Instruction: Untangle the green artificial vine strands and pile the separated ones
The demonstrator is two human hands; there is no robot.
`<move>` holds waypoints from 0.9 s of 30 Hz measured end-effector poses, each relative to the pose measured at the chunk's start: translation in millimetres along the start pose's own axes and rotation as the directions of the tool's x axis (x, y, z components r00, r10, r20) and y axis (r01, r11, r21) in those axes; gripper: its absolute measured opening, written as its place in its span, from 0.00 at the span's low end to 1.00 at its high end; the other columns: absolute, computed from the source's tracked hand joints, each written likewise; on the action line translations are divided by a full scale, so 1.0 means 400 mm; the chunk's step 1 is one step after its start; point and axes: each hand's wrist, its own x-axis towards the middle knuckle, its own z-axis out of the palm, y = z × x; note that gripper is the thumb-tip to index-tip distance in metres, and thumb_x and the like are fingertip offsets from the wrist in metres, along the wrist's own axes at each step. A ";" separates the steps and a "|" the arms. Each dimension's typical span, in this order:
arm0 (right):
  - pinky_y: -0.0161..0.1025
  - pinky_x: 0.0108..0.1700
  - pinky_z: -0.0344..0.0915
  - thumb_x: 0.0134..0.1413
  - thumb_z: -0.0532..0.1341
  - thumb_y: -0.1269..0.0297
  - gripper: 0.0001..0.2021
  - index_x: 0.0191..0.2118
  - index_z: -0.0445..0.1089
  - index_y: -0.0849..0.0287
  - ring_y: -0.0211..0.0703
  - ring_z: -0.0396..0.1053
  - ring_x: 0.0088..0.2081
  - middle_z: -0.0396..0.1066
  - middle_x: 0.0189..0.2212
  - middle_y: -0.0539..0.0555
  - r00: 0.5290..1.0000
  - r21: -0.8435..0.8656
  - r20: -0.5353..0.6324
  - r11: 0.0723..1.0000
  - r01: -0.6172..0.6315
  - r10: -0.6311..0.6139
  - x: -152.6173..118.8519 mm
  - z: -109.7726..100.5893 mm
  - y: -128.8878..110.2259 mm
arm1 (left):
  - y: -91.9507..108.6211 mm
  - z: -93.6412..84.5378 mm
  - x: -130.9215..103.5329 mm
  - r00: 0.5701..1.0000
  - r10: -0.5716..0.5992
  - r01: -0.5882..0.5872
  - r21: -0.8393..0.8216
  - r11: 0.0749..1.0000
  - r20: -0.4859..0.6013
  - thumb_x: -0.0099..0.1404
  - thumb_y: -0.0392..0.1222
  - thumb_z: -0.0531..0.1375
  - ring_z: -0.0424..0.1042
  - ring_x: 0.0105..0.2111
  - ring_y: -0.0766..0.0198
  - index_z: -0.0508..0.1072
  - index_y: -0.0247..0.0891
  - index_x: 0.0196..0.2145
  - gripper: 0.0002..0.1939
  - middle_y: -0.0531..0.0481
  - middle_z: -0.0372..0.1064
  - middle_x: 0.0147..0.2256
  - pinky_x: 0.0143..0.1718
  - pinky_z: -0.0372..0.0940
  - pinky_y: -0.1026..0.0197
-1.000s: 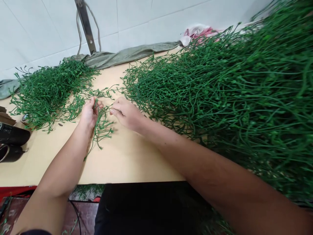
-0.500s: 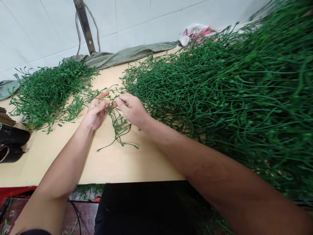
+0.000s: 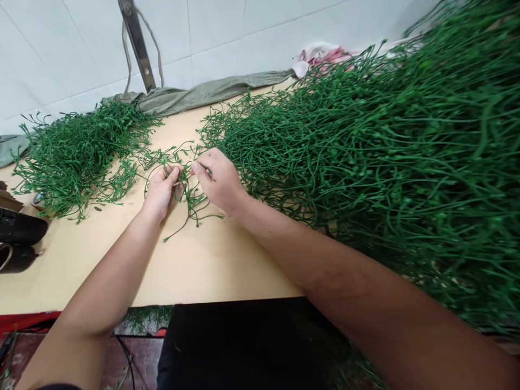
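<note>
Between my hands hangs a branching green plastic-looking stem [image 3: 189,208], its thin forks spreading down over the table. My left hand [image 3: 161,187] pinches it near the top, thumb against the fingers. My right hand [image 3: 217,176] is closed beside it, thumb and index fingertip pressed together at the stem's upper part. Small loose green sprigs [image 3: 152,157] lie just behind my left hand. A large heap of long green stems [image 3: 325,141] is right of my right hand. A smaller pile of green sprigs [image 3: 87,154] lies to the left.
The pale table [image 3: 227,265] ends at a front edge near my body. Black cylindrical objects [image 3: 20,227] sit at its left edge. A grey-green cloth [image 3: 203,95] runs along the tiled wall, with a pink and white cloth [image 3: 323,57] farther right. A metal upright [image 3: 138,46] stands behind.
My left hand's extended fingers have curled in and closed on the stem. The hanging forks have risen slightly. My right hand stays nearly in place, pinching.
</note>
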 end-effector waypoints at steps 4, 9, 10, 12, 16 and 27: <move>0.39 0.43 0.60 0.59 0.48 0.63 0.14 0.26 0.63 0.59 0.40 0.61 0.36 0.61 0.30 0.55 0.999 -0.026 0.016 0.998 0.052 -0.052 -0.003 0.003 0.004 | -0.006 -0.006 0.002 0.997 0.069 -0.067 0.094 0.993 -0.016 0.59 0.40 0.59 0.58 0.20 0.77 0.63 0.36 0.27 0.08 0.58 0.57 0.22 0.23 0.57 0.72; 0.41 0.45 0.60 0.60 0.47 0.60 0.16 0.25 0.63 0.59 0.41 0.62 0.38 0.62 0.32 0.57 0.998 -0.057 -0.038 0.997 0.052 -0.054 0.005 -0.012 0.011 | -0.020 -0.011 0.008 0.987 0.113 -0.135 0.209 0.969 0.117 0.59 0.42 0.59 0.58 0.20 0.75 0.61 0.36 0.26 0.11 0.57 0.59 0.21 0.23 0.57 0.71; 0.41 0.45 0.60 0.61 0.46 0.59 0.17 0.25 0.63 0.59 0.42 0.62 0.38 0.63 0.32 0.57 0.997 -0.055 -0.043 0.997 0.060 -0.062 0.006 -0.015 0.009 | -0.020 -0.011 0.009 0.987 0.099 -0.126 0.212 0.969 0.129 0.60 0.42 0.59 0.58 0.19 0.75 0.61 0.36 0.26 0.10 0.57 0.59 0.21 0.23 0.57 0.71; 0.41 0.46 0.60 0.61 0.45 0.58 0.17 0.26 0.63 0.59 0.42 0.63 0.39 0.64 0.33 0.57 0.995 -0.036 -0.034 0.995 0.094 -0.095 0.003 -0.018 -0.003 | -0.016 -0.009 0.012 0.988 0.062 -0.090 0.202 0.975 0.139 0.60 0.41 0.58 0.58 0.18 0.75 0.61 0.36 0.26 0.09 0.58 0.60 0.20 0.22 0.57 0.70; 0.40 0.46 0.60 0.61 0.43 0.59 0.18 0.31 0.65 0.59 0.42 0.64 0.39 0.67 0.33 0.57 0.984 0.062 0.063 0.984 0.165 -0.169 -0.006 -0.010 -0.032 | -0.004 -0.007 0.020 0.983 0.092 -0.124 0.201 0.972 0.158 0.58 0.38 0.60 0.58 0.17 0.75 0.61 0.36 0.25 0.10 0.59 0.59 0.17 0.21 0.55 0.70; 0.35 0.32 0.57 0.62 0.43 0.57 0.20 0.21 0.53 0.57 0.34 0.57 0.24 0.59 0.20 0.50 0.964 0.285 0.205 0.953 0.106 -0.169 -0.023 -0.030 -0.131 | -0.013 -0.045 0.086 0.975 0.215 -0.195 0.262 0.945 -0.049 0.58 0.22 0.53 0.52 0.16 0.77 0.58 0.35 0.20 0.13 0.60 0.55 0.16 0.20 0.51 0.70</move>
